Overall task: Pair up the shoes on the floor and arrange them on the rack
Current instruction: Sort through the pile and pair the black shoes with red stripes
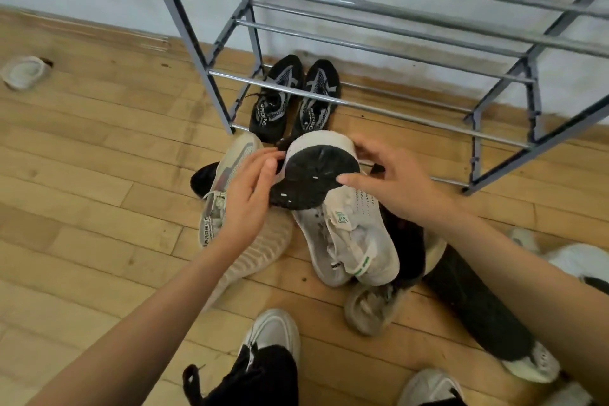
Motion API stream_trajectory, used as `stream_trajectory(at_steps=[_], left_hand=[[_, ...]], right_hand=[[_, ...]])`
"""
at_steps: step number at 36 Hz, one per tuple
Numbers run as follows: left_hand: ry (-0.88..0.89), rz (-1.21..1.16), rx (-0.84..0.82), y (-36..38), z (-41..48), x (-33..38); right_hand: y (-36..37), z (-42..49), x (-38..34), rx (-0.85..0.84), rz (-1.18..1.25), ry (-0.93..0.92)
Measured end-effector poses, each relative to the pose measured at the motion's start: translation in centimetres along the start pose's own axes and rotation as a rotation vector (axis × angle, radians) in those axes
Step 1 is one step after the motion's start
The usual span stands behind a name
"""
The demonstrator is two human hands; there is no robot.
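Right hand (395, 181): we grip the black-soled shoe (316, 175), with the thumb pressed on the tread and the fingers curled over the white rim at its far end.
Left hand (250, 188): our fingers lie fairly straight against the shoe's 9 o'clock side. They steady it rather than clasp it.
Black-soled shoe: it is lifted just above the pile at the centre of our view, sole turned up toward us. It has dark rounded tread with a few pale flecks and a white sidewall, and the upper is hidden.
Pile on the floor: a white sneaker (346, 241) with a green logo lies at 6 o'clock, touching the held shoe. A beige knit sneaker (227, 194) lies at 9 o'clock under our left hand. A long dark sole (478, 306) with a white edge lies at 4 o'clock.
Rack (395, 113): its grey metal rails stand at 12 o'clock. A black pair (293, 99) sits side by side in the bottom level at its left end.
Step in hand: we judge that we are picking out one shoe and checking it for its mate.
Next move: we need to find the match, probably the dark sole at 4 o'clock. Then we turn both shoes upright and set them together on the rails beside the black pair.
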State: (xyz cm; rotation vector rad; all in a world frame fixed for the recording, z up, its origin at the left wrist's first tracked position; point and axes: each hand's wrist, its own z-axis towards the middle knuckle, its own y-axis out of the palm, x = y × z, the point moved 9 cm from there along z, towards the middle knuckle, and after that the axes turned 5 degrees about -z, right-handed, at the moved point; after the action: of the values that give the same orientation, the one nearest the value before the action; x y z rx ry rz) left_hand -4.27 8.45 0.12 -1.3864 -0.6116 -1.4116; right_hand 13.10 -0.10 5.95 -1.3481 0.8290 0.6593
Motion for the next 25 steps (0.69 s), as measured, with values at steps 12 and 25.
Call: stream_trajectory(at_steps=[12, 25], left_hand=[[-0.293, -0.243, -0.009, 0.6, -0.7, -1.3], [-0.201, -0.163, 0.101, -0.2, -1.3, -1.3]], right_hand=[[1.0, -3.3, -3.9, -0.057, -0.391, -0.495], [2.5, -5.0, -3.4, -0.040, -0.623, -0.721]])
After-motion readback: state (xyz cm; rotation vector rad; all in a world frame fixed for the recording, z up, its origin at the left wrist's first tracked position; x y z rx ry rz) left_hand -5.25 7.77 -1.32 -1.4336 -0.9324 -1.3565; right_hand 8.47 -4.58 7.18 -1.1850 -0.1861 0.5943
